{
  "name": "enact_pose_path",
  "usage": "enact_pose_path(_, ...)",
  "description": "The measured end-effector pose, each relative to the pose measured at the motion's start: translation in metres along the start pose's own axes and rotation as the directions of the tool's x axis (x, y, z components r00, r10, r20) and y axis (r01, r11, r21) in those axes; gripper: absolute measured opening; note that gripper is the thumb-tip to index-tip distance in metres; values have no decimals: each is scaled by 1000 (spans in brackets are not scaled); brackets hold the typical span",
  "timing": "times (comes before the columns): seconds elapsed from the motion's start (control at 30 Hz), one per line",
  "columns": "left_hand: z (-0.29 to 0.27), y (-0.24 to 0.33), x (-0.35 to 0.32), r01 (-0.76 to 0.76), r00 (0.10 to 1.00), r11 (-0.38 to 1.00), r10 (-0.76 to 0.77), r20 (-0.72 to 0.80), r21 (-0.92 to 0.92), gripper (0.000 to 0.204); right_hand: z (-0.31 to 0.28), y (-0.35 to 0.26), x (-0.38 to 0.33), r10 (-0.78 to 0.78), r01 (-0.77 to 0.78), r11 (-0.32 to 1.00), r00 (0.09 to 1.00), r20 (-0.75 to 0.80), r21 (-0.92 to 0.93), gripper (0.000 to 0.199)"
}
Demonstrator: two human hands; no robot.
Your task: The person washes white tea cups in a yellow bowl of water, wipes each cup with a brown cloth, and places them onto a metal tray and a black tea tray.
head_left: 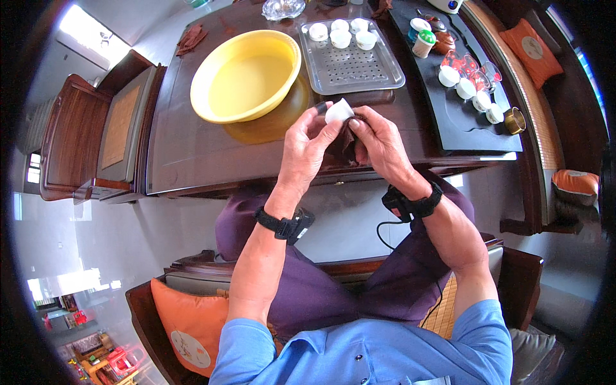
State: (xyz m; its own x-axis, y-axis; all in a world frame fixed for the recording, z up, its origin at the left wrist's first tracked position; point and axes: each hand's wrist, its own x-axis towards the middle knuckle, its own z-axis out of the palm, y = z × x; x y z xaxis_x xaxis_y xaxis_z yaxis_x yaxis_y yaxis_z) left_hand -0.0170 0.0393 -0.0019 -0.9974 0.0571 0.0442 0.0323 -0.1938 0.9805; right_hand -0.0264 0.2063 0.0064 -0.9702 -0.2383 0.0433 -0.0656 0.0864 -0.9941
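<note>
Over the near edge of the dark wooden table, my left hand [307,140] grips a small white teacup [339,111], tilted between thumb and fingers. A dark band or cover wraps one of that hand's fingertips. My right hand [384,138] pinches a dark brown cloth [347,142] against the cup's right side, and part of it hangs below. The cup's inside is mostly hidden. Just beyond my hands lies a perforated metal tray [353,68] with several white teacups [340,39] at its far end. To its left stands a large yellow basin [281,97].
At the right, a black tea tray [443,119] carries white cups [466,88], red-patterned glasses [471,66], a brown teapot [444,43], a green-lidded jar [423,45] and a brass-coloured cup [514,120]. A reddish-brown cloth [191,40] and a clear glass bowl [283,8] lie at the back.
</note>
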Motion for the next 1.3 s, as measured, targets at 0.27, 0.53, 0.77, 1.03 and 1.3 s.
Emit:
enact_pose_path(0.27,-14,5,-4,165,984,982,-157,86,-93,32,6,5,-1,-162,170,973,985,63,-158,14)
enact_pose_path(0.53,1,4,0,23,999,997,-25,-26,-69,24,-3,-13,1,12,-16,998,997,80,56,23)
enact_pose_path(0.77,-11,4,0,357,933,873,-319,165,-332,29,1,-10,-3,-98,98,995,993,60,11,21)
enact_pose_path(1.03,-13,-2,-2,27,997,999,-28,67,17,25,-3,-16,0,-121,123,992,989,87,-26,22)
enact_pose_path(1.3,-9,5,2,-129,990,982,121,66,138,41,-4,-17,3,5,-7,1000,995,102,26,20)
